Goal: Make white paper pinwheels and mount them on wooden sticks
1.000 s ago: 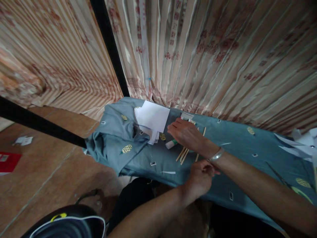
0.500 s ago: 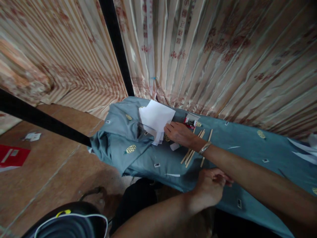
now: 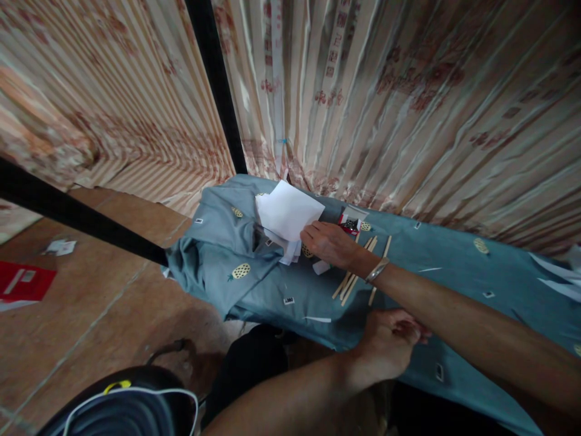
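Note:
My right hand (image 3: 330, 242), with a bracelet (image 3: 377, 269) on the wrist, is reached across to the left. Its fingers are pinched at the lower right corner of a white sheet of paper (image 3: 290, 209). More paper scraps (image 3: 290, 251) lie beneath that sheet. Close to the wrist are several thin wooden sticks (image 3: 349, 283) and a small red and white box (image 3: 351, 223) with dark contents. My left hand (image 3: 393, 342) is closed near the front edge, below the right forearm. Whatever its fingers hold, if anything, is hidden.
A grey-blue cloth with pineapple prints (image 3: 436, 303) covers the surface. White paper strips (image 3: 556, 272) lie at the far right. A black pole (image 3: 218, 85) stands at the back left before a patterned curtain (image 3: 390, 121). On the floor lies a red packet (image 3: 27, 281); a black round seat (image 3: 122, 412) is at lower left.
The view has shifted very slightly. Both hands keep nearly the same pose; the right fingers remain at the paper's corner.

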Demonstrator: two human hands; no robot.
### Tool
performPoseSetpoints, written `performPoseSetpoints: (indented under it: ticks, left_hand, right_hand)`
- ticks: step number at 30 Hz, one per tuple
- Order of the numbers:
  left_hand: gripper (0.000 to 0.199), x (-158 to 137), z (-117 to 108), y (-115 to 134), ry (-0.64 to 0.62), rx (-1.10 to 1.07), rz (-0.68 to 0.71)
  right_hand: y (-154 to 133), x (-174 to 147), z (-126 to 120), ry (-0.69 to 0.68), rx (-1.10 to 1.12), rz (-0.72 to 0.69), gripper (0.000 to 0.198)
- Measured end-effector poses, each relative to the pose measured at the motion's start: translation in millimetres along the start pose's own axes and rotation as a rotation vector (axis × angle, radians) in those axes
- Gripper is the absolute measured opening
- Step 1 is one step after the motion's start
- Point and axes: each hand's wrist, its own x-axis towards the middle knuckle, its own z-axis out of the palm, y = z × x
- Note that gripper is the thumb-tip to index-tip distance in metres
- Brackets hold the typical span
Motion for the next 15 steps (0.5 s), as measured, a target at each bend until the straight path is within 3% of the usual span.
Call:
performPoseSetpoints:
  ticks: [5, 11, 15]
  left_hand:
    - [0.023, -3.5, -0.4, 3.8, -0.01, 0.027, -0.003]
    - [0.02, -3.2, -1.9, 2.2, 0.004, 0.038, -0.007]
    - [0.016, -3.1, -4.3, -1.2, -0.007, 0.089, 0.015]
  right_hand:
    - [3.1, -0.4, -0.5, -0.042, 0.045, 0.025, 0.027]
    - [5.9, -3.7, -1.2, 0.006, 0.106, 0.077, 0.023]
    - [8.4, -4.1, -4.9, 0.045, 0.229, 0.189, 0.022]
